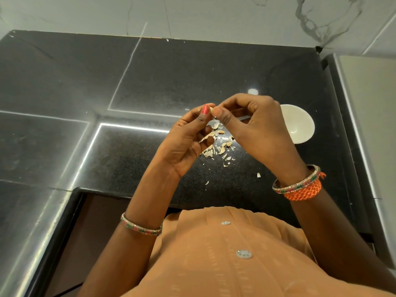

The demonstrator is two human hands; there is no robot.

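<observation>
Black granite counter (214, 78): small pale clove (212, 109) is pinched between left hand (188, 142) and right hand (255, 127) fingertips; peel scraps (218, 144) and white bowl (300, 125) are seen below.

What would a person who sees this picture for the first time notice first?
First, the left hand and the right hand, raised in the middle of the view, both pinching a small pale piece between their fingertips. Below them, pale peel scraps lie scattered on the black counter. A white bowl stands on the counter to the right, partly hidden behind the right hand.
</observation>
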